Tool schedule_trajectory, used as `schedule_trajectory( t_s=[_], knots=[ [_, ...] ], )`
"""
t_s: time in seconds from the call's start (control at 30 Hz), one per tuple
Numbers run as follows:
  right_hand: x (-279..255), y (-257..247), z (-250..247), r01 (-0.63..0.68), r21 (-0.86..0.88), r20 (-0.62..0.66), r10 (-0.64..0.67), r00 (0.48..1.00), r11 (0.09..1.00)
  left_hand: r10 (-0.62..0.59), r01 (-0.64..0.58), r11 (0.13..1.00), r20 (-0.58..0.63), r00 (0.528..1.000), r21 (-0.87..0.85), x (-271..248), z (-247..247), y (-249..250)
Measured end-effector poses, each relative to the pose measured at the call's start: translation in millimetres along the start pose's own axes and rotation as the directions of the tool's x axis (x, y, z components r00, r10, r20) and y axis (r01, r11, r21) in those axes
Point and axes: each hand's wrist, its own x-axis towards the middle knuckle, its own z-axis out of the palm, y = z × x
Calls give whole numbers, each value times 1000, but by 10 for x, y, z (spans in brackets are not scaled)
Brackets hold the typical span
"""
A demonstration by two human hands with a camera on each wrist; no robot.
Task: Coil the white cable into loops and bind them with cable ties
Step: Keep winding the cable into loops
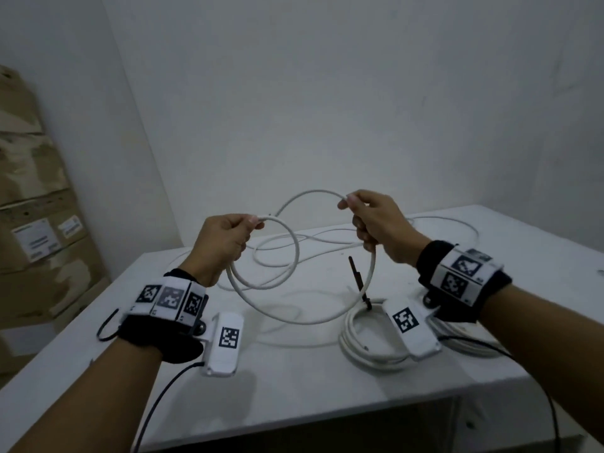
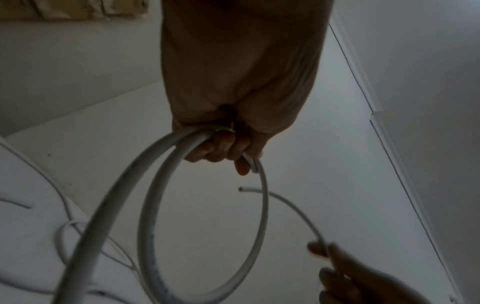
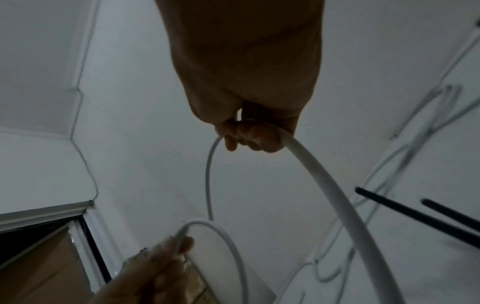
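White cable (image 1: 327,318): held in the air above the white surface (image 1: 294,387), between my two hands. My left hand (image 1: 225,243) is curled round a loop of it, thumb and forefinger pinching the strand at the top. My right hand (image 1: 376,223) pinches the next stretch between thumb and fingertips, the cable passing down through the fist.

Head view only: a finished white coil (image 1: 362,341) lies on the surface below my right wrist, a black cable tie (image 1: 358,279) standing up from it; loose cable trails over the surface behind both hands; cardboard boxes (image 1: 36,207) stand far left of the surface.

Left wrist view only: two strands pass through my left fist, and a cut cable end (image 2: 241,189) hangs free just below it.

Right wrist view only: two black cable tie tails (image 3: 415,214) to the right of the cable.
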Motion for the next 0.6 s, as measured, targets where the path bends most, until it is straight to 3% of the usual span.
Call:
schedule_trajectory(
  t_s=[0.17, 0.3, 0.5, 0.6],
  knots=[
    [23, -372, -137, 118, -49, 89, -113, 990, 992, 9, -25, 992, 128, 992, 121, -74, 322, 34],
    [88, -510, -130, 162, -22, 67, -160, 985, 987, 2, -57, 974, 242, 970, 221, -177, 601, 93],
    [171, -501, -122, 141, -6, 137, -139, 981, 990, -72, 11, 989, 412, 908, 148, -366, 867, 68],
    [162, -406, -67, 111, -18, 192, -105, 976, 994, -66, -23, 983, 471, 880, 180, -452, 953, 90]
  ],
)
